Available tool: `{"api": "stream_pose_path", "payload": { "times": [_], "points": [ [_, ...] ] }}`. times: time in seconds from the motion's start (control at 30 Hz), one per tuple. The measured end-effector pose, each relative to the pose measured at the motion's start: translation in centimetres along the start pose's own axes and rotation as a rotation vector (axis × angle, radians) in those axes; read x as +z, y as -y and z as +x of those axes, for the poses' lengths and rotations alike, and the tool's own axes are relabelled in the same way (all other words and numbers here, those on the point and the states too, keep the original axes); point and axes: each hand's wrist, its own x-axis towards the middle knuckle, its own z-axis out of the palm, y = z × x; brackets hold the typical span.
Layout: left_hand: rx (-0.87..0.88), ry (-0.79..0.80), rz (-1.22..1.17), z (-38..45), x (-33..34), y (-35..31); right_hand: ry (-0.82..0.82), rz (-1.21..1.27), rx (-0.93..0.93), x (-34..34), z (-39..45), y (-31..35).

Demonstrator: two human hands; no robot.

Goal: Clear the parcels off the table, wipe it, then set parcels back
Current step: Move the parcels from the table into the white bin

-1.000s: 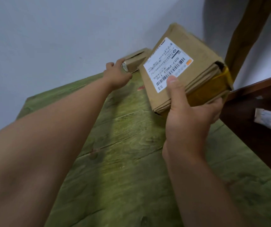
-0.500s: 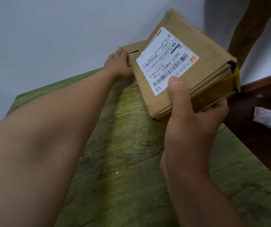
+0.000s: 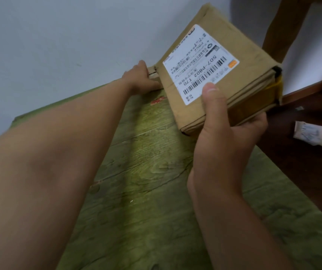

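Our right hand [image 3: 228,145] clamps the labelled cardboard parcel [image 3: 220,75], thumb on top and fingers beneath, tilted clear of the green surface [image 3: 136,172]. Our left hand [image 3: 140,78], upper centre, reaches the small box [image 3: 153,72] by the wall; we cannot tell whether it grips it yet.

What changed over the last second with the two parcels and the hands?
The right hand lifted the large parcel higher and nearer, covering more of the small parcel. The left hand closed onto the small parcel. The green table and white packet stayed put.

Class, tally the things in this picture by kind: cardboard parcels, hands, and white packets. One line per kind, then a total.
Cardboard parcels: 2, large parcel and small parcel
Hands: 2, left hand and right hand
White packets: 1, white packet
Total: 5
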Motion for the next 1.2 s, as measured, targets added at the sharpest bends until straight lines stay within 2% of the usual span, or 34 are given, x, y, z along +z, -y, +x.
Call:
{"api": "stream_pose_path", "payload": {
  "times": [0.2, 0.4, 0.53, 0.7, 0.83, 1.07, 1.2],
  "points": [
    [-0.136, 0.032, 0.008, -1.2, 0.3, 2.1, -0.049, 0.219, 0.202, 0.2, 1.1, 0.1],
    [-0.203, -0.067, -0.064, -4.2, 0.7, 4.1, -0.086, 0.17, 0.224, 0.6, 0.9, 0.8],
    [-0.289, -0.134, -0.24, -7.2, 0.5, 5.6, -0.088, 0.16, 0.253, 1.2, 0.3, 0.9],
    [-0.388, -0.201, -0.588, -11.3, -2.2, 7.1, -0.046, 0.183, 0.306, 2.2, -1.3, 1.7],
    [-0.365, -0.226, -0.845, -15.8, -3.8, 7.7, -0.027, 0.134, 0.33, 3.2, -2.8, 2.1],
    [-0.42, -0.337, -1.053, -25.4, -5.1, 10.0, 0.073, 0.104, 0.389, 5.5, -7.1, 2.4],
    [-0.427, -0.407, -1.017, -30.0, -5.5, 12.5, 0.15, 0.114, 0.416, 6.9, -9.7, 2.2]
  ]
}}
